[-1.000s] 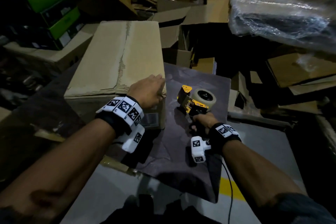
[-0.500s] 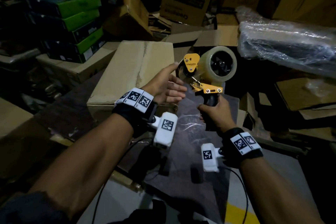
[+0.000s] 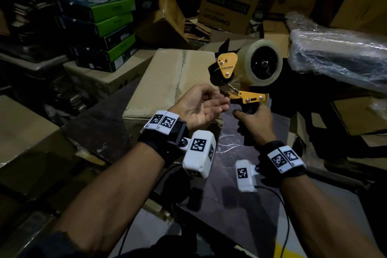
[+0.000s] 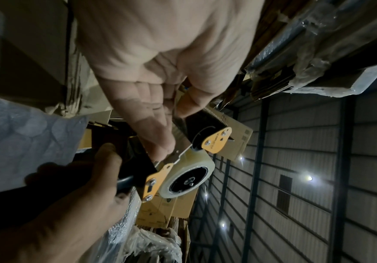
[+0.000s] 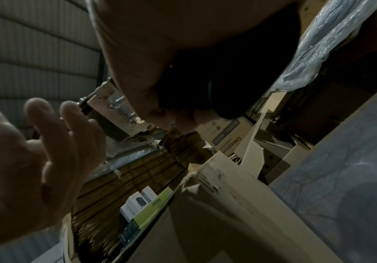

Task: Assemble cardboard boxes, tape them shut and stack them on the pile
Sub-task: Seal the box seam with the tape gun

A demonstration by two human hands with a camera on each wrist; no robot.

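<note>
A closed brown cardboard box (image 3: 167,81) lies on the dark sheet (image 3: 240,195) ahead of me, its top seam rough and bare. My right hand (image 3: 251,119) grips the black handle of a yellow tape dispenser (image 3: 247,73), held up in the air to the right of the box, with its clear tape roll (image 3: 261,63) facing me. My left hand (image 3: 213,100) is palm up with its fingers stretched under the dispenser's front roller. In the left wrist view its fingertips (image 4: 162,142) touch the dispenser (image 4: 183,176) at the metal tab, the thumb near the toothed blade.
Green and black cartons (image 3: 104,27) are stacked at the back left. A plastic-wrapped bundle (image 3: 339,56) lies at the right, a printed carton (image 3: 230,2) stands behind, and flat cardboard (image 3: 27,132) lies at the left. Loose cardboard litters the back.
My right hand lifted the tape dispenser off the dark sheet into the air. My left hand left the box corner, turned palm up and reached the dispenser's front.
</note>
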